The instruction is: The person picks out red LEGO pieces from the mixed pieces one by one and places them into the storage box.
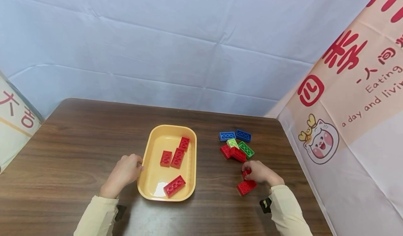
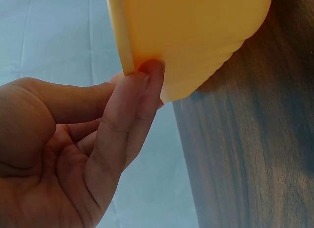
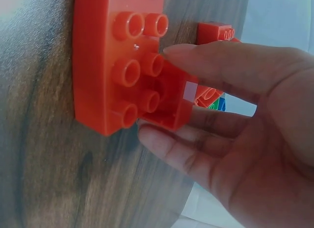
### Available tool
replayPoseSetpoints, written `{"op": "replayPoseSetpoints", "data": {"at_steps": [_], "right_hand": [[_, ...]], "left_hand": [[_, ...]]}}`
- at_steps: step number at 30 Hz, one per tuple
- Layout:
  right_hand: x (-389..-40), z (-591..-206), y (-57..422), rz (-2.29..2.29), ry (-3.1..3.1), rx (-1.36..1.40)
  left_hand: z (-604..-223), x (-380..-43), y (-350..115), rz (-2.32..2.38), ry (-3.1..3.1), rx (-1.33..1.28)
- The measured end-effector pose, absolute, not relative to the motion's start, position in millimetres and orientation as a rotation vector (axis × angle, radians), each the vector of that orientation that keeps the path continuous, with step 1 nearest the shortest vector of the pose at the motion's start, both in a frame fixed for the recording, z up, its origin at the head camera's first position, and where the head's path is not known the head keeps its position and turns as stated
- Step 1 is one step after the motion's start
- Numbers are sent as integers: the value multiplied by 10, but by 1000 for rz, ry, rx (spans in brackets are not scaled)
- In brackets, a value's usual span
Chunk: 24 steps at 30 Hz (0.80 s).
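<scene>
A yellow tray (image 1: pixel 192 166) stands on the table with several red bricks (image 1: pixel 174 186) lying in it. My left hand (image 1: pixel 126 169) pinches the tray's left rim between thumb and fingers, as the left wrist view shows up close. Over on the right, my right hand (image 1: pixel 259 172) has its thumb and fingertips about a small red brick (image 3: pixel 175 98), partly hidden by the hand in the head view. Right beside that brick lies a longer red brick (image 3: pixel 93 66), studs showing.
Beyond my right hand is a loose cluster: two blue bricks (image 1: pixel 227 136), a dark green brick (image 1: pixel 246 149), a light green brick (image 1: pixel 232 143) and red bricks (image 1: pixel 238 154). Cloth sheets hang behind the table (image 1: pixel 94 124) and along its right side, a printed banner (image 1: pixel 355 89) there.
</scene>
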State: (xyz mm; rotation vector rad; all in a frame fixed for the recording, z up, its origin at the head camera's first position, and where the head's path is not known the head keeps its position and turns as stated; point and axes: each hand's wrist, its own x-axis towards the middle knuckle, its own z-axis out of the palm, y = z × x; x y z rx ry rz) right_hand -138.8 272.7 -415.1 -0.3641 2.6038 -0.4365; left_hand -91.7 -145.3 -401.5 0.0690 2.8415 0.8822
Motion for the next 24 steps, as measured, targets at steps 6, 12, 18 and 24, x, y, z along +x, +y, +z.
{"op": "replayPoseSetpoints", "data": {"at_steps": [6,12,18,24], "right_hand": [[-1397,-4126,2706,-430,2605,-355],[-1399,-4116,2695,-417,2600,-345],[-1403,-4099,2693,-423,2614,-360],[-1395,-4058,2686,-441,2621,-349]], "left_hand": [[-4019,-917,-1452,882,2842,68],[-4026,-918,-1454,872,2851,74],[-4025,-919,-1455,868,2855,73],[-4022,-920,-1450,857,2849,72]]}}
